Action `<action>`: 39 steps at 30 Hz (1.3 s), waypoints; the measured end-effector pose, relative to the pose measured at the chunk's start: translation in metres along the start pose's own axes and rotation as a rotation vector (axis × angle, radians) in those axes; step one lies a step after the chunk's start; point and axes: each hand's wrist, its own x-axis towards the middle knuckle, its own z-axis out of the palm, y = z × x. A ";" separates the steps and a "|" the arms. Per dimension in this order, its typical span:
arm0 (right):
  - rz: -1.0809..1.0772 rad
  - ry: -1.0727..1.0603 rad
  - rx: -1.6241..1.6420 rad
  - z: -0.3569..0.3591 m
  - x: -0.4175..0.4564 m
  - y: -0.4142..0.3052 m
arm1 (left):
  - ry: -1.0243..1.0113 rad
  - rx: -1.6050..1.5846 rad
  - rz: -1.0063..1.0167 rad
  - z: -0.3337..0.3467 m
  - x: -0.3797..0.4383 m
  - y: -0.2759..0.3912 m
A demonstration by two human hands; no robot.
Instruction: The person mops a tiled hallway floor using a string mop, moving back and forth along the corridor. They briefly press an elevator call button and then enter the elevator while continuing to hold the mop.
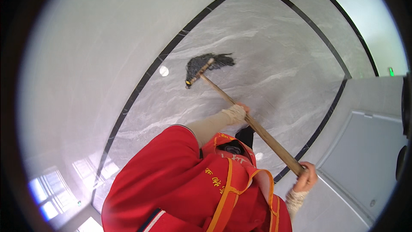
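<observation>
A mop with a long wooden handle (273,141) runs from the lower right up towards the middle. Around the middle of the handle my left hand (243,108) is closed, its fingers partly hidden by the beige sleeve cuff. My right hand (305,177) grips the handle's upper end at the lower right. Dark grey mop strands (201,64) lie bunched on the marbled tile floor (273,38), left of the head's wooden crossbar (202,71) and also beyond it. A yellow and black piece shows at one end of the crossbar.
Black border strips (164,54) frame the grey floor. A pale glossy wall (83,71) rises at the left. At the right is a light grey panel or door (363,161) in a wall. A small green light (391,72) glows at the far right.
</observation>
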 end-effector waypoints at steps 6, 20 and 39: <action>-0.352 -0.291 0.152 0.105 0.010 -0.061 | 0.218 0.073 -0.243 -0.041 -0.122 -0.098; -0.604 -0.537 0.251 0.183 -0.031 -0.113 | 0.607 0.086 -0.555 -0.057 -0.306 -0.081; 0.204 0.506 -0.150 -0.046 -0.300 -0.047 | -0.375 -0.105 0.351 0.045 -0.125 0.169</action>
